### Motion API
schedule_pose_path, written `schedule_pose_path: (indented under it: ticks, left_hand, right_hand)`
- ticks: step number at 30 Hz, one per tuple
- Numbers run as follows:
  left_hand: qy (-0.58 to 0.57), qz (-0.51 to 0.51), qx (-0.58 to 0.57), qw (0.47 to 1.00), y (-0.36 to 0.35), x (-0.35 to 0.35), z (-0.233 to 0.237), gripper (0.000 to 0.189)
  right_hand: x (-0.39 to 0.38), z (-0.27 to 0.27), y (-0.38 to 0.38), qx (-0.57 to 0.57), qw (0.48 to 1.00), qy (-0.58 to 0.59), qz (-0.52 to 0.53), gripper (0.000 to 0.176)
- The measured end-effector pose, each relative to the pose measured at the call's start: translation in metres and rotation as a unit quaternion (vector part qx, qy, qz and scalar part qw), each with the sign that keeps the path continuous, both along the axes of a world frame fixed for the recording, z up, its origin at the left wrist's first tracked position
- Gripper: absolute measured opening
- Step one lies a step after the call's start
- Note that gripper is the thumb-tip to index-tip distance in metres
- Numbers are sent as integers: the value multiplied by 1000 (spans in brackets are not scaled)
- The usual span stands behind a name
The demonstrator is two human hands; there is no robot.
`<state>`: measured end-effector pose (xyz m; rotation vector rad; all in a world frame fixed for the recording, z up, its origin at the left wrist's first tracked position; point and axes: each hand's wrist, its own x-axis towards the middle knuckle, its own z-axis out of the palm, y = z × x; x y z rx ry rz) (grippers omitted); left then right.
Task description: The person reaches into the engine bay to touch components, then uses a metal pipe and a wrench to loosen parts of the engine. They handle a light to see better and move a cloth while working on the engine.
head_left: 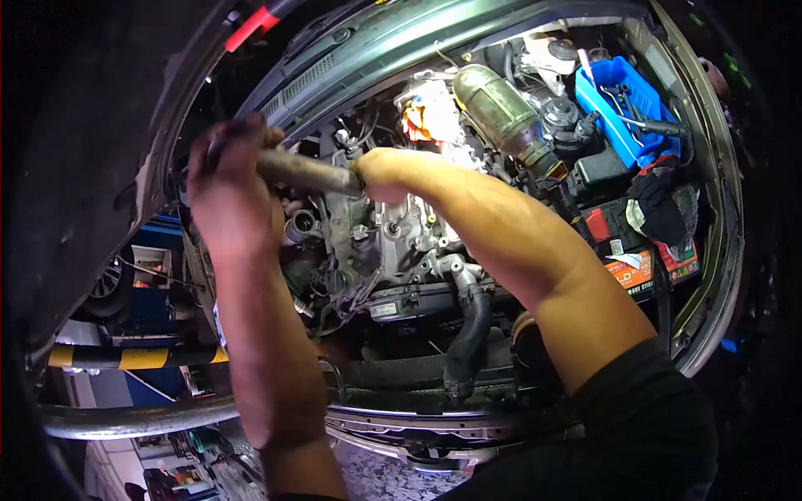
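In the head view, a worn grey-brown pipe [309, 172] spans the gap between my two hands above the engine [393, 242]. My left hand [234, 171], dark with grime and slightly blurred, is closed around the pipe's left end. At the other end, my right hand [384, 174] is closed with its fingers curled, partly hiding that end. I cannot make out whether a further tool lies inside the right fist. Below the hands are exposed metal engine parts, hoses and wiring.
A blue bin [618, 108] of tools rests at the bay's right side, above a dark cloth [664, 200] and the battery [631, 271]. A greenish metal canister [499, 104] lies near the back. A black hose [469, 334] runs down at the front. A striped bar [134, 357] is at left.
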<state>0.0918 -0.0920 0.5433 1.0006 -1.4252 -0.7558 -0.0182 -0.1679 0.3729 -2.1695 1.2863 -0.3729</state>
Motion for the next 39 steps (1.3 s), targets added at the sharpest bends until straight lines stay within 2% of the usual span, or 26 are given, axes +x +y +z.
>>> schedule_pose_path:
  ticks: [4, 6, 7, 9, 10, 11, 12, 13, 14, 15, 18, 19, 21, 23, 25, 27, 28, 30, 32, 33, 35, 39]
  left_hand:
    - [10, -60, -21, 998, -42, 8, 14, 10]
    - [72, -64, -19, 995, -36, 11, 27, 9]
    - [81, -88, -33, 992, -34, 20, 34, 7]
    - [97, -61, -54, 992, -18, 29, 48, 6]
    - [108, -97, -61, 988, -12, 39, 51, 5]
    - [121, -134, -70, 981, -9, 51, 55, 6]
    - [140, -164, -55, 975, -7, 64, 57, 6]
    - [121, -154, -62, 979, -5, 76, 55, 7]
    - [133, -144, -60, 979, -2, 84, 53, 7]
    - [143, -134, -59, 979, 1, 93, 51, 8]
    - [204, -137, -35, 969, 5, 130, 28, 8]
    - [203, -145, -34, 968, 2, 145, 19, 8]
    - [231, -141, 1, 963, -7, 173, -2, 11]
    - [258, -130, 5, 957, -13, 194, -22, 13]
    - [282, -115, 10, 952, -12, 191, -29, 17]
    - [306, 13, 8, 952, -1, 178, -31, 17]
    - [309, -96, 22, 946, -10, 214, -39, 18]
    - [296, -100, 19, 950, -3, 206, -42, 18]
    - [287, -130, 2, 949, 1, 196, -44, 20]
    - [285, -130, 5, 950, 3, 190, -44, 20]
    - [296, -15, -19, 955, 9, 175, -44, 21]
    - [257, -78, -25, 963, 13, 187, -55, 10]
  right_hand:
    - [-4, 11, -11, -50, 999, 0, 13, 30]
    - [1, 17, -18, -41, 998, 48, 21, 32]
    - [3, 21, -21, -73, 995, 60, 41, 28]
    - [7, 31, -23, -148, 972, 147, 106, 22]
    - [9, 37, -21, -102, 988, 74, 88, 19]
    - [12, 44, -17, -99, 988, 74, 88, 19]
    - [15, 52, -10, -70, 993, 19, 95, 19]
    - [16, 59, -2, -42, 993, -37, 99, 18]
    - [14, 74, 16, -65, 996, -27, 57, 20]
    - [20, 76, 18, -73, 994, 51, 61, 23]
    - [35, 61, 25, 14, 1000, -4, -2, 25]
    - [40, 45, 30, -57, 997, -47, -18, 24]
    - [55, 29, 28, -45, 999, -19, -25, 20]
    - [63, 22, 38, -74, 993, -40, -77, 21]
    - [82, 5, 33, -131, 986, -34, -100, 34]
    - [89, 1, 37, -153, 984, 11, -93, 35]
    - [91, -2, 38, -150, 984, 7, -97, 35]
    - [91, -3, 39, -158, 976, 4, -151, 29]
    - [82, -2, 41, -158, 978, -3, -137, 28]
    - [75, 2, 43, -161, 979, -8, -122, 27]
    - [76, 6, 42, -135, 984, -13, -118, 27]
    - [71, 0, 44, -153, 981, 36, -112, 32]
